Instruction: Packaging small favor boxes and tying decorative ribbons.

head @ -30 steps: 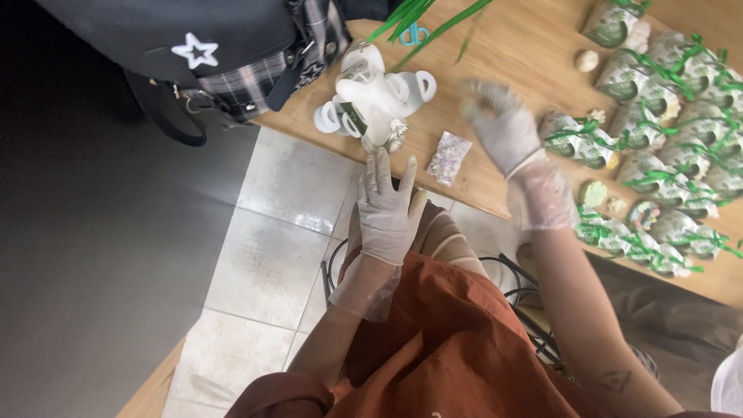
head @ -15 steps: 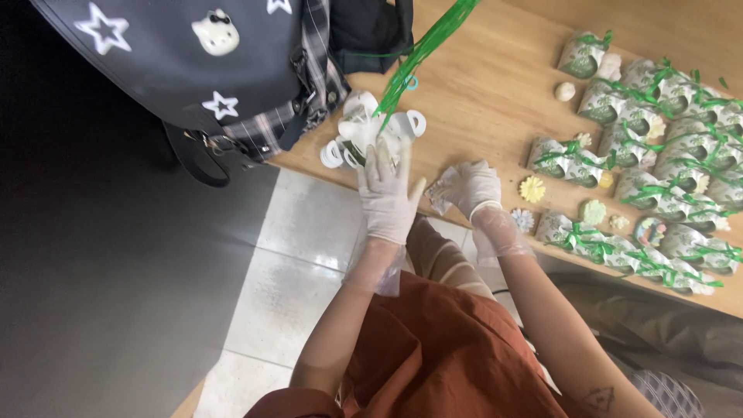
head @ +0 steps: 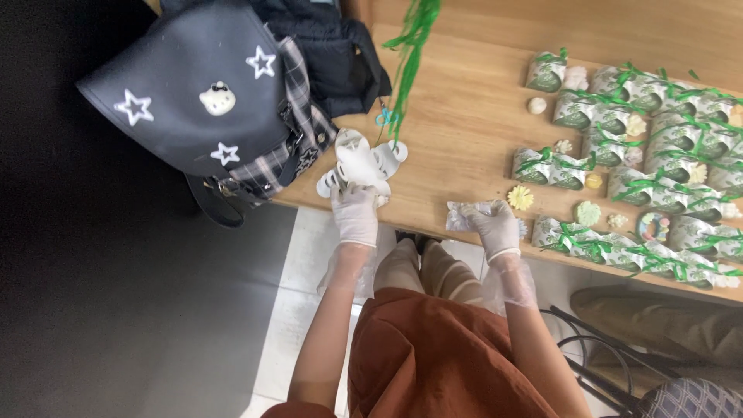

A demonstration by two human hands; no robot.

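Note:
Both my hands wear thin clear gloves. My left hand (head: pixel 354 213) rests at the near edge of the wooden table (head: pixel 464 116), its fingers gripping a white bundle of small rolls and crumpled plastic (head: pixel 361 161). My right hand (head: pixel 495 229) pinches a small clear plastic bag (head: pixel 463 216) lying on the table edge. A yellow flower-shaped piece (head: pixel 521 197) and a pale green one (head: pixel 588 213) lie just right of that hand. Green ribbon strands (head: pixel 412 46) hang down over the table, above blue-handled scissors (head: pixel 384 117).
Several rows of wrapped packets tied with green ribbon (head: pixel 650 155) fill the table's right side. A dark backpack with white stars (head: pixel 205 101) and a dark jacket (head: pixel 329 46) sit at the left end. A metal chair frame (head: pixel 588 356) stands at the lower right.
My right hand came back from the packets to the table's near edge and took hold of the clear bag. My left hand reached up onto the white bundle.

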